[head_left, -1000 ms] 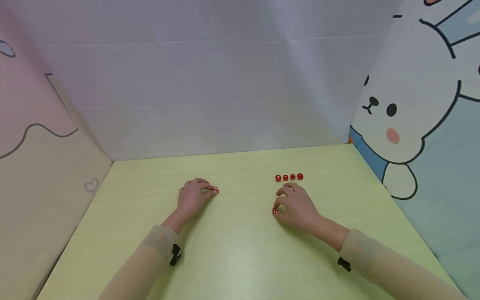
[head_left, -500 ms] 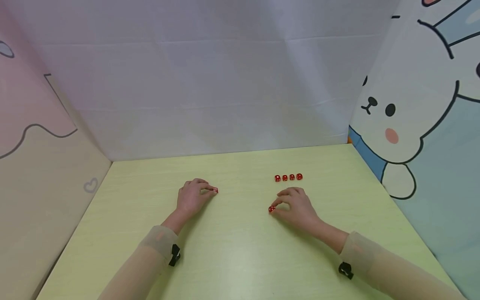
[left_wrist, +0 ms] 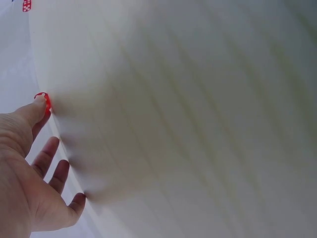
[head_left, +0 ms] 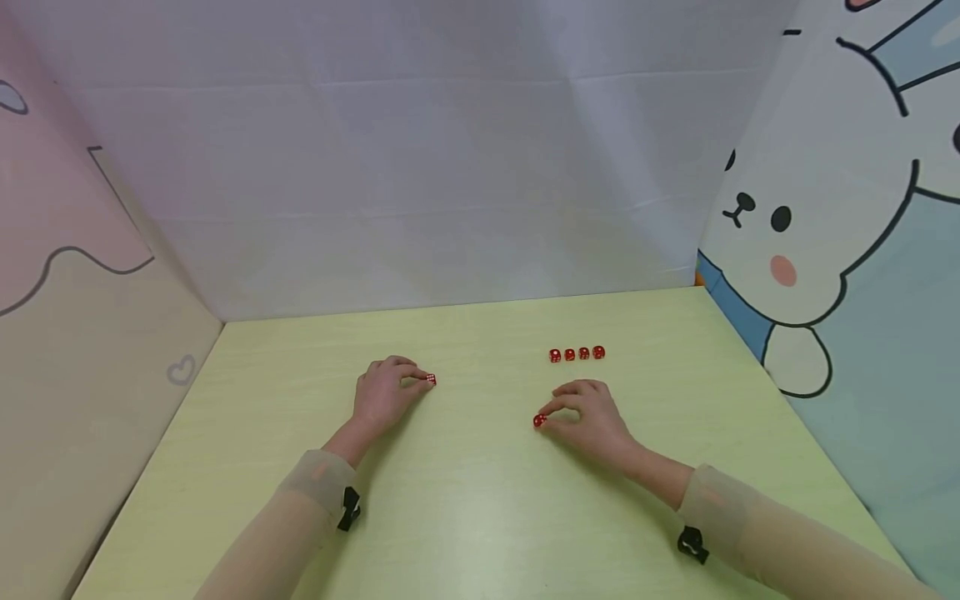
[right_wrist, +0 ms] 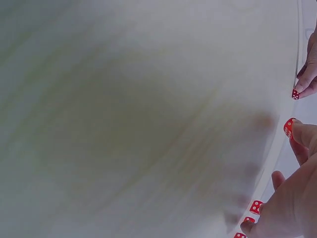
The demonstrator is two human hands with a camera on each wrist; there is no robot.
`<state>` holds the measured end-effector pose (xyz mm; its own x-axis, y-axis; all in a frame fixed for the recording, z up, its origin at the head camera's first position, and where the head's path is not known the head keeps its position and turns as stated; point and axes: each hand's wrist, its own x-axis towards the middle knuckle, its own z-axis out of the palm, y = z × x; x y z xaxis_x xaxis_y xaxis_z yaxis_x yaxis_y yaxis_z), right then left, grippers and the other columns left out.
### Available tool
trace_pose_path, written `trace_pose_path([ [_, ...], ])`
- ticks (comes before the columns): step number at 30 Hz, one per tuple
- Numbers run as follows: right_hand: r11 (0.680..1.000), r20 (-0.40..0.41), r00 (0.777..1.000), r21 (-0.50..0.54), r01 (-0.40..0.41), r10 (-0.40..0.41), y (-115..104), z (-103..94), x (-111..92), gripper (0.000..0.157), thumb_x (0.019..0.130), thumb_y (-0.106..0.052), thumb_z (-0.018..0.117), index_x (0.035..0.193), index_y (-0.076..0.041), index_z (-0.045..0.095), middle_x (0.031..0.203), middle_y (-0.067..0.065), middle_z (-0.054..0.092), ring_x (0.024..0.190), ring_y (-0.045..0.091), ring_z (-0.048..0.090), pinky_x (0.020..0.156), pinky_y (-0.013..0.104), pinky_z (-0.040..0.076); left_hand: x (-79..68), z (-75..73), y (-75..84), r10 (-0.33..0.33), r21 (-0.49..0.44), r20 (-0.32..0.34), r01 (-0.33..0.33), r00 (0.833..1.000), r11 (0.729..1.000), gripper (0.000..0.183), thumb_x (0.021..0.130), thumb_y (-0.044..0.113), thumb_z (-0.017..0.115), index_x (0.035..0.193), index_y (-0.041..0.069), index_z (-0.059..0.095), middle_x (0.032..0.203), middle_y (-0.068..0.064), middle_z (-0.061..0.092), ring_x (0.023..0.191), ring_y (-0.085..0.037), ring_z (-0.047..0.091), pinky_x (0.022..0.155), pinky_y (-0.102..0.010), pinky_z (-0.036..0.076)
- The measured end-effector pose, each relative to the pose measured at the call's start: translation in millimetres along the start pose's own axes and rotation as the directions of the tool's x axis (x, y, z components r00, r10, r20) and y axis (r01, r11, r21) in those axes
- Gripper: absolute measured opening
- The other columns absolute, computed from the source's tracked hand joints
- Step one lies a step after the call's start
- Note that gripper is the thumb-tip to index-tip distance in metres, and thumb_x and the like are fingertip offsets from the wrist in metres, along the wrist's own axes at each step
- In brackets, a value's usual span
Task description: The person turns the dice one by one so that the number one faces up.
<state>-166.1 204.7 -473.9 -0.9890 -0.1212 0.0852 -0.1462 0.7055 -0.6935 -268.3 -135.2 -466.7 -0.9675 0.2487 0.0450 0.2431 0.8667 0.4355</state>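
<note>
My left hand (head_left: pixel 386 393) pinches a red die (head_left: pixel 431 379) with white pips between thumb and index finger, left of the table's middle. In the left wrist view, the thumb covers part of that die (left_wrist: pixel 43 100), and the other fingertips are spread close to the tabletop. My right hand (head_left: pixel 592 421) pinches a second red die (head_left: pixel 539 421) by thumb and forefinger, at the right of the head view. The right wrist view shows white pips on this die (right_wrist: pixel 289 128). Several red dice (head_left: pixel 570 354) stand in a short row beyond my right hand, apart from it.
A pale yellow-green table (head_left: pixel 465 500) lies under both hands. A whitish cloth wall (head_left: pixel 450 183) rises behind it. At the left is a pink and cream panel (head_left: pixel 90 358), and at the right a panel with a cartoon rabbit (head_left: pixel 817 250).
My right hand has drawn slightly left and toward me, away from the row, with its die turning between the fingers. My left hand and the row of dice stay put.
</note>
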Motion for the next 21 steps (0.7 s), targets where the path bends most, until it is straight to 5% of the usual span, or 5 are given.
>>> trace_pose_path([
  [21, 1.0, 0.02, 1.0, -0.001, 0.024, -0.024, 5.4, 2.4, -3.7, 0.01, 0.084, -0.029, 0.086, 0.093, -0.029, 0.082, 0.127, 0.006, 0.062, 0.137, 0.04, 0.033, 0.109, 0.061, 0.034, 0.1, -0.3, -0.7, 0.0, 0.009, 0.001, 0.0, 1.0, 1.0, 0.025, 0.096, 0.038, 0.072, 0.113, 0.022, 0.08, 0.133, -0.007, 0.063, 0.127, -0.042, 0.05, 0.103, -0.064, 0.038],
])
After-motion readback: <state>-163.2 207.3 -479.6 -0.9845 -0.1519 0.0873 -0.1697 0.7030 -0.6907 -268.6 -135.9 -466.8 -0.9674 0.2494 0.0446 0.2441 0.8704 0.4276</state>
